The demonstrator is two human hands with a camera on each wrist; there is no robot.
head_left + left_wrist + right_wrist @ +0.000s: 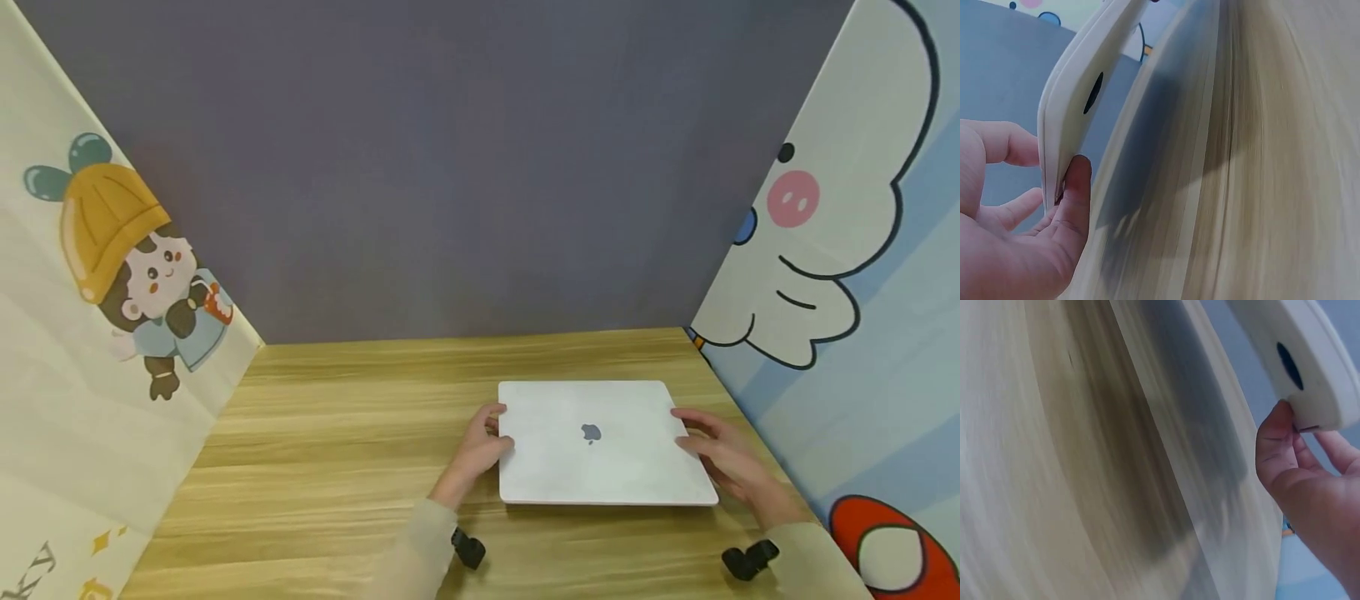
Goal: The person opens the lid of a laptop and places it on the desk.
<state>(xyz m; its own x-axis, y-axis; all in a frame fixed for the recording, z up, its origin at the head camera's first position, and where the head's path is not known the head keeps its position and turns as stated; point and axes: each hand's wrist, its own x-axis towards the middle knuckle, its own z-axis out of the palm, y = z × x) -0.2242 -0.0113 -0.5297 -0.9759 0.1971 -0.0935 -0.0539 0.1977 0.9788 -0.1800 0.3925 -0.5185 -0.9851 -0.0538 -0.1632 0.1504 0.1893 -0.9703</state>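
A closed silver-white laptop (630, 471) with a dark apple logo is held level above the wooden table, between both hands. My left hand (476, 450) grips its left edge, and my right hand (731, 462) grips the right edge. In the left wrist view, fingers lie on both faces of the laptop (1063, 119) near a corner, with a dark oval foot on its underside. The right wrist view shows a similar pinch by the right hand (1316, 481) at another corner of the laptop (1310, 369), beside another dark foot. The laptop's front edge faces me.
The wood-grain table (337, 467) extends left of the laptop, and the laptop's shadow falls on it. A grey panel (465, 183) stands at the back. Cartoon-printed walls (67, 450) flank the table; the right one is close to my right hand. Small black cameras (468, 550) sit on both wrists.
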